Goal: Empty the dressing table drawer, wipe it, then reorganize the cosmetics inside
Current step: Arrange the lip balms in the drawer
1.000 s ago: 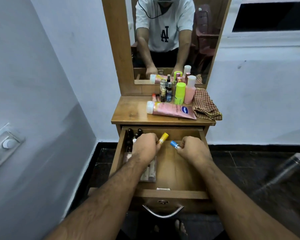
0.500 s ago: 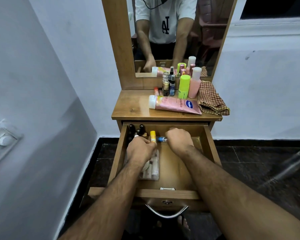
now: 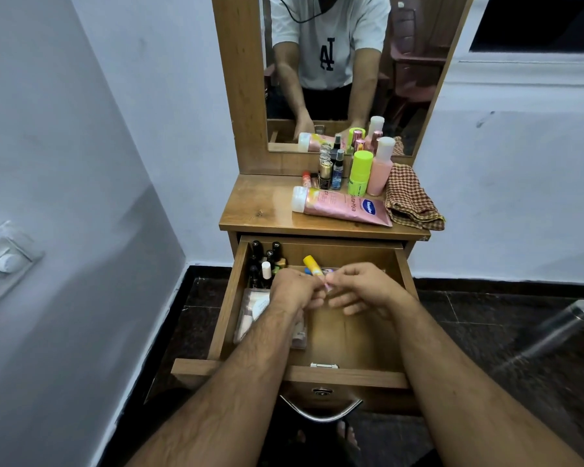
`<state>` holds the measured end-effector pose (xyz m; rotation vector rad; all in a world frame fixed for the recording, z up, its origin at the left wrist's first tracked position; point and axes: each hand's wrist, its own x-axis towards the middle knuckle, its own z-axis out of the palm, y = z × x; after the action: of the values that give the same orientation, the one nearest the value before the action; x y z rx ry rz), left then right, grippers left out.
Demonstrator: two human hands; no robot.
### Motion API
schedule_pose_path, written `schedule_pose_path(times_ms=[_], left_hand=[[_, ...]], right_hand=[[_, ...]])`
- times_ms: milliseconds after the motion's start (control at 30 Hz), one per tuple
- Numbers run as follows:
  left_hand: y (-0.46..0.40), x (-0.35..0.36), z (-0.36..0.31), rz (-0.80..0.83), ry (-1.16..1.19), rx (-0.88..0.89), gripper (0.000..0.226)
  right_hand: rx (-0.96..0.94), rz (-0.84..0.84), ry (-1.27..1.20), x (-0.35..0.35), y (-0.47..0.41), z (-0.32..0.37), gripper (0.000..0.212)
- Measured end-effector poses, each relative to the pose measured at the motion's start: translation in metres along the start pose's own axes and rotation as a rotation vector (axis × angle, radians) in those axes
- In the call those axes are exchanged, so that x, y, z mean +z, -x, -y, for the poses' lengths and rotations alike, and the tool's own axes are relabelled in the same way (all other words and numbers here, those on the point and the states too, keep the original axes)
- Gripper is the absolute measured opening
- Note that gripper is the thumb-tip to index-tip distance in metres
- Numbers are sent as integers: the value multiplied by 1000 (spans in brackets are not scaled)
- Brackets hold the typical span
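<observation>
Drawer (image 3: 321, 377) open, both hands (image 3: 294, 291) (image 3: 361, 291) fingertip-to-fingertip above, w/ yellow stick (image 3: 309, 263).

The bench (image 3: 260, 210) and open drawer (image 3: 344, 338) are honey-brown wood. On the bench lie a pink tube (image 3: 343, 206) with a white cap and blue logo, a neon-green bottle (image 3: 359, 172), a pale pink bottle (image 3: 381, 166) capped white, and a red-and-yellow checked cloth (image 3: 410, 198). A yellow stick (image 3: 310, 263) shows in the drawer beside black-capped bottles (image 3: 265, 252).
</observation>
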<state>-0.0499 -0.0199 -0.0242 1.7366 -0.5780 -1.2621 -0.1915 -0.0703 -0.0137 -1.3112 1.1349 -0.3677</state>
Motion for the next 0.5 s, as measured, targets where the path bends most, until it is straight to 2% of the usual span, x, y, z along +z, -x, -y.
schedule_pose_path(times_ms=[67,167,233,333,500], left_hand=[[3,2,-2,7,39,-14,23],[2,-3,-4,-22,20,-22,18],[-6,-10,-3,-90,-88,26,13],[-10,-18,-3,-228,-424,147,9],[-5,-14,-6,-184,-494,219,19]], right_hand=[[21,67,-34,-2,0,-3,26],[-19,-31,-49,-5,-7,-7,29],[-15,-109,90,-5,-11,-11,23],[-4,-200,379,-5,-17,-16,13],[-52,-357,624,2,-29,-18,13]])
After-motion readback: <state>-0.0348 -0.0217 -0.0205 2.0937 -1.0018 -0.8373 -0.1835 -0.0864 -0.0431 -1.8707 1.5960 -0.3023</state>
